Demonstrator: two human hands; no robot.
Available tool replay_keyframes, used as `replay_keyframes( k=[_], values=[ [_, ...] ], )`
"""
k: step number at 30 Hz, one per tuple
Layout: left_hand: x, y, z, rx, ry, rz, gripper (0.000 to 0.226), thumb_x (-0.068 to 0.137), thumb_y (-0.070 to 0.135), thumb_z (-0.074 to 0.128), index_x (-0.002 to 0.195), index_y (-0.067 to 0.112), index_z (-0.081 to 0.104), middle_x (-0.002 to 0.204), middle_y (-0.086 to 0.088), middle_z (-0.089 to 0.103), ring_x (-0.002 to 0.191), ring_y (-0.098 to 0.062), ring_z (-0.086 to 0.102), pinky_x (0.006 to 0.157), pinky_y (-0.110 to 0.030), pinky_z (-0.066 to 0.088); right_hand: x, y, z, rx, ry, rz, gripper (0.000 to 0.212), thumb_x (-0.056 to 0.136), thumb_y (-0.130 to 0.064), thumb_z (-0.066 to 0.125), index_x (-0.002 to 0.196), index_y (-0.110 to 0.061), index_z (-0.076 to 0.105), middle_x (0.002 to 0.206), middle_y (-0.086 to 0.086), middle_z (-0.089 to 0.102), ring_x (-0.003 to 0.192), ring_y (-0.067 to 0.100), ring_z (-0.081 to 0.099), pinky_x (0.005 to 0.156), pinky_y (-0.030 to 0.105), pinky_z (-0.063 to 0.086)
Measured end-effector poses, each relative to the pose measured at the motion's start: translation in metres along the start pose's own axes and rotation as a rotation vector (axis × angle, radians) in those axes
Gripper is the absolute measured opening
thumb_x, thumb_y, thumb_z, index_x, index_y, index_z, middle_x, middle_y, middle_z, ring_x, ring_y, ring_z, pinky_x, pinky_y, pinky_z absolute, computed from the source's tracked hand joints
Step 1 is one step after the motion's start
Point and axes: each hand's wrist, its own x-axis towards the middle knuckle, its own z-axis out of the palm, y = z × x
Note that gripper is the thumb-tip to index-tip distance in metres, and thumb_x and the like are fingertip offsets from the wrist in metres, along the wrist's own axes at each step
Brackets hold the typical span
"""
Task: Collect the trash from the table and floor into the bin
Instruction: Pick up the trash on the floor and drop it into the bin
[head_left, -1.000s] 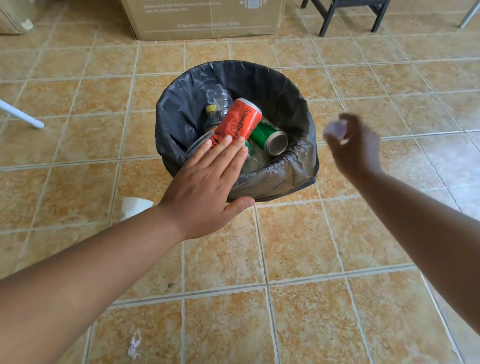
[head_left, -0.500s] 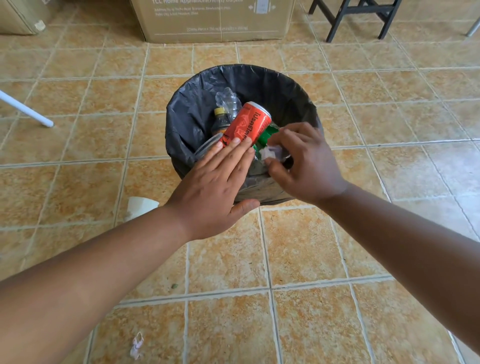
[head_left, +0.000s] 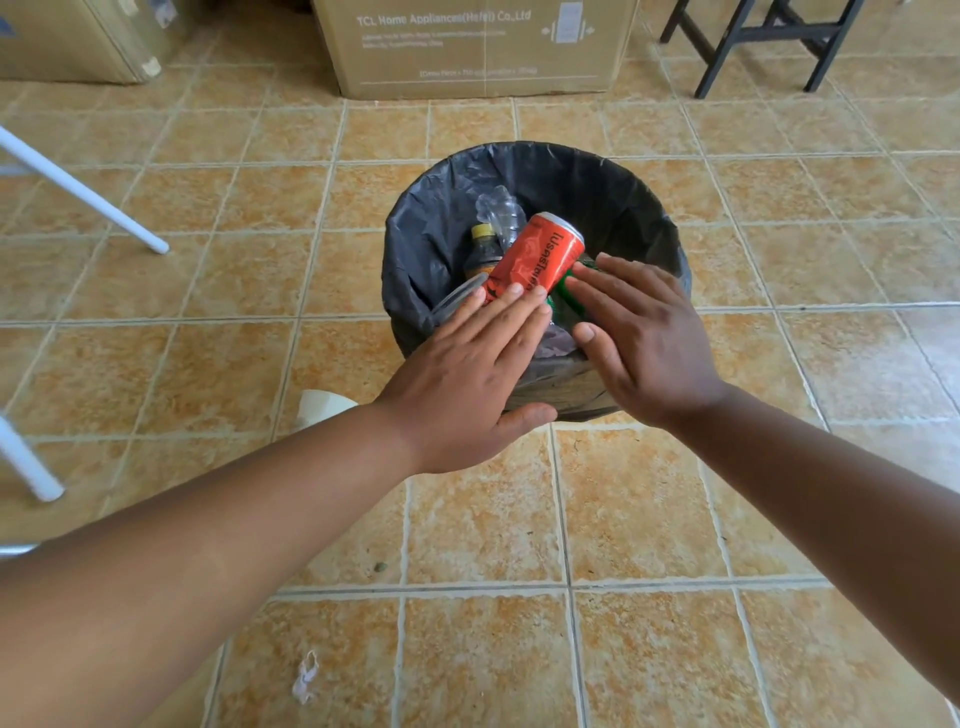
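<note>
A round bin lined with a black bag (head_left: 613, 187) stands on the tiled floor. Inside lie a red can (head_left: 540, 249), a partly hidden green can (head_left: 563, 296), a brown bottle with a yellow cap (head_left: 480, 247) and a crushed clear bottle (head_left: 498, 208). My left hand (head_left: 467, 384) hovers flat over the bin's near rim, fingers together, holding nothing. My right hand (head_left: 639, 338) is spread open over the bin beside it, palm down and empty. A white paper cup (head_left: 322, 408) lies on the floor left of the bin, and a small white scrap (head_left: 305, 678) lies nearer to me.
A large cardboard box (head_left: 478, 47) stands behind the bin. Black chair legs (head_left: 753, 41) are at the back right, white furniture legs (head_left: 83, 192) at the left. A beige cabinet (head_left: 67, 41) sits at the back left.
My right hand came from the right with a crumpled white scrap, reached over the bin, and now lies open with no scrap in it. The left hand has barely moved.
</note>
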Motion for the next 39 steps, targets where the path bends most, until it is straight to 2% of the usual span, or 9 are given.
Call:
replay_keyframes(
  k=[4, 6, 8, 13, 16, 21, 25, 34, 39],
  values=[
    [-0.023, -0.019, -0.001, -0.235, 0.226, -0.085, 0.070, 0.100, 0.047, 0.043, 0.153, 0.002, 0.033, 0.160, -0.011, 0.033, 0.151, -0.024, 0.023, 0.124, -0.050, 0.012, 0.001, 0.000, -0.001, 0.002, -0.023, 0.021, 0.062, 0.105, -0.044, 0.025, 0.142, -0.006, 0.056, 0.145, 0.013, 0.055, 0.142, 0.031, 0.044, 0.113, 0.050, 0.036],
    [-0.044, -0.037, 0.007, -0.353, 0.342, -0.245, 0.063, 0.099, 0.040, 0.046, 0.149, 0.001, 0.039, 0.155, -0.011, 0.040, 0.147, -0.023, 0.031, 0.122, -0.049, 0.021, 0.000, 0.000, -0.001, -0.007, -0.034, 0.034, 0.062, 0.104, -0.044, 0.025, 0.143, -0.006, 0.054, 0.147, 0.014, 0.053, 0.144, 0.031, 0.041, 0.115, 0.050, 0.033],
    [-0.066, -0.056, 0.021, -0.411, 0.326, -0.427, 0.061, 0.099, 0.039, 0.046, 0.148, 0.003, 0.040, 0.153, -0.011, 0.041, 0.143, -0.023, 0.036, 0.119, -0.043, 0.030, 0.000, -0.001, -0.001, -0.012, -0.038, 0.032, 0.061, 0.104, -0.043, 0.026, 0.143, -0.005, 0.053, 0.149, 0.015, 0.051, 0.145, 0.032, 0.040, 0.117, 0.049, 0.032],
    [-0.110, -0.102, 0.064, -0.428, 0.118, -0.766, 0.057, 0.099, 0.037, 0.053, 0.148, 0.011, 0.039, 0.154, -0.011, 0.037, 0.139, -0.032, 0.040, 0.104, -0.045, 0.040, 0.000, -0.001, -0.002, -0.021, -0.034, 0.035, 0.065, 0.104, -0.046, 0.021, 0.144, -0.005, 0.052, 0.150, 0.016, 0.049, 0.145, 0.031, 0.039, 0.118, 0.047, 0.031],
    [-0.127, -0.123, 0.089, -0.355, -0.219, -0.848, 0.068, 0.098, 0.047, 0.051, 0.156, 0.019, 0.027, 0.161, -0.011, 0.023, 0.146, -0.033, 0.027, 0.110, -0.047, 0.036, 0.000, 0.000, -0.002, -0.024, -0.037, 0.031, 0.067, 0.105, -0.047, 0.018, 0.146, -0.006, 0.051, 0.150, 0.015, 0.048, 0.145, 0.031, 0.039, 0.118, 0.047, 0.031],
    [-0.150, -0.125, 0.119, -0.356, -0.718, -0.806, 0.077, 0.095, 0.063, 0.047, 0.156, 0.047, 0.003, 0.167, -0.005, -0.011, 0.153, -0.033, 0.011, 0.119, -0.043, 0.027, 0.001, 0.000, -0.002, -0.027, -0.041, 0.038, 0.066, 0.104, -0.046, 0.019, 0.146, -0.006, 0.051, 0.151, 0.015, 0.048, 0.145, 0.031, 0.039, 0.117, 0.048, 0.032],
    [-0.161, -0.114, 0.129, -0.377, -0.832, -0.793, 0.075, 0.095, 0.060, 0.048, 0.155, 0.048, 0.004, 0.162, -0.006, -0.029, 0.152, -0.030, 0.018, 0.116, -0.037, 0.032, 0.000, -0.001, -0.002, -0.021, -0.037, 0.036, 0.067, 0.104, -0.047, 0.017, 0.145, -0.006, 0.051, 0.151, 0.015, 0.048, 0.145, 0.031, 0.039, 0.117, 0.047, 0.032],
    [-0.158, -0.120, 0.126, -0.415, -0.656, -0.875, 0.074, 0.095, 0.055, 0.052, 0.156, 0.047, 0.011, 0.164, -0.002, -0.022, 0.152, -0.030, 0.019, 0.111, -0.034, 0.036, 0.002, 0.000, -0.002, -0.033, -0.061, 0.047, 0.073, 0.104, -0.052, 0.010, 0.147, -0.008, 0.050, 0.152, 0.013, 0.047, 0.146, 0.029, 0.038, 0.119, 0.046, 0.030],
    [-0.130, -0.133, 0.083, -0.425, -0.167, -0.901, 0.074, 0.093, 0.038, 0.065, 0.155, 0.039, 0.026, 0.165, -0.001, -0.004, 0.140, -0.035, 0.040, 0.106, -0.040, 0.043, 0.002, 0.000, -0.002, -0.033, -0.061, 0.045, 0.073, 0.104, -0.052, 0.010, 0.147, -0.008, 0.049, 0.152, 0.013, 0.047, 0.146, 0.029, 0.038, 0.119, 0.046, 0.030]
  ],
)
